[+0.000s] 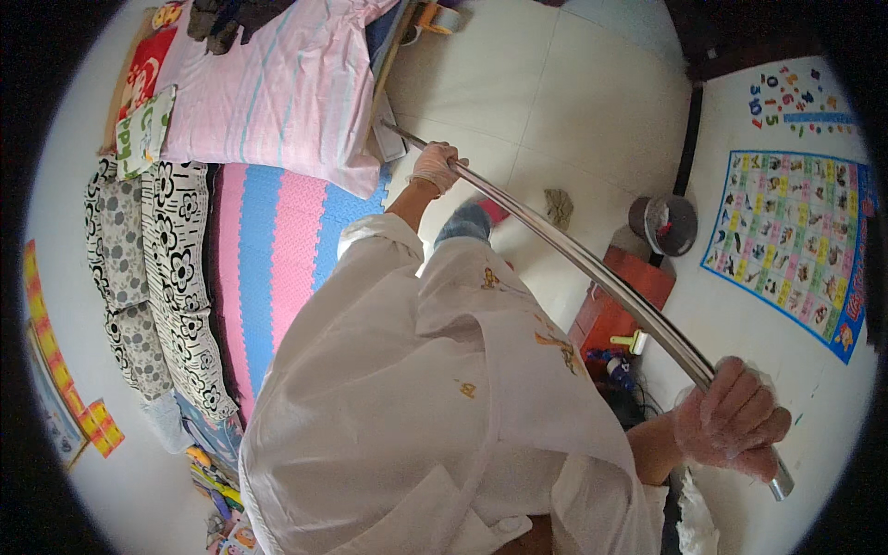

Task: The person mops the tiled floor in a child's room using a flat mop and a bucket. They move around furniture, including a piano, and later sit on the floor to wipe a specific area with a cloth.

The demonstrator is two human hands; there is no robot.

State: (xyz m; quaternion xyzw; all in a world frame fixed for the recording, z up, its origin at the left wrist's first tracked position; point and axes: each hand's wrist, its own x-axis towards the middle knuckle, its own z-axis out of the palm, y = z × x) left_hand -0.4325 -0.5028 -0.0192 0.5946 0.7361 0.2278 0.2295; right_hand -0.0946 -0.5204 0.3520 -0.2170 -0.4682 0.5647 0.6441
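A long shiny metal pole runs slantwise across my view, held in both hands. My left hand, in a thin clear plastic glove, is closed around its farther part. Near the pole's lower right end, my right hand grips it, also in a clear glove. The far end of the pole meets a flat pale head, seemingly a flat mop's, on the floor beside the bed. The bed edge and the pink striped sheet hide part of that head.
Pink and blue foam mats and patterned cushions lie on the left. A crumpled grey cloth rests on the tiled floor. Along the right wall stand a waste bin and a red box, below a picture chart.
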